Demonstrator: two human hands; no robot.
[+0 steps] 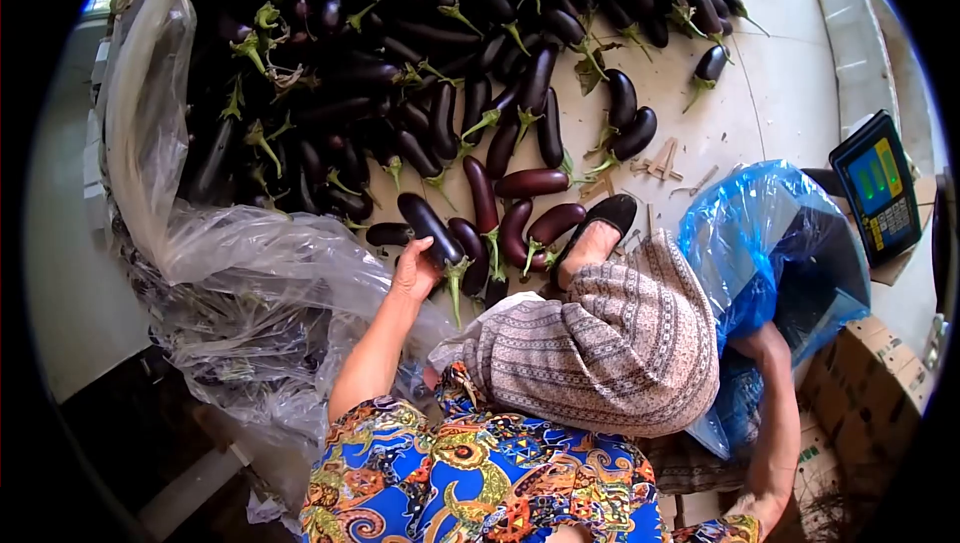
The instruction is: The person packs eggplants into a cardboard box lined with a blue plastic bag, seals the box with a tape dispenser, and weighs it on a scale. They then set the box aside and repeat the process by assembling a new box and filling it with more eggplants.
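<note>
My left hand (417,269) is closed round a dark eggplant (430,228), whose green stem points down toward my lap. Just right of it, several purple eggplants (513,233) lie on the floor beside my shoe (610,215). A large heap of eggplants (400,53) covers the floor beyond. At the right, my right arm reaches down into a blue plastic bag (735,243); the wrist and the back of my right hand (757,340) show at its edge, while the fingers are hidden inside.
Clear plastic sheeting (270,253) is bunched along the left side of the heap. A scale display (878,186) stands at the right, near a cardboard box (870,378). Wood scraps (660,160) lie on the floor near my shoe.
</note>
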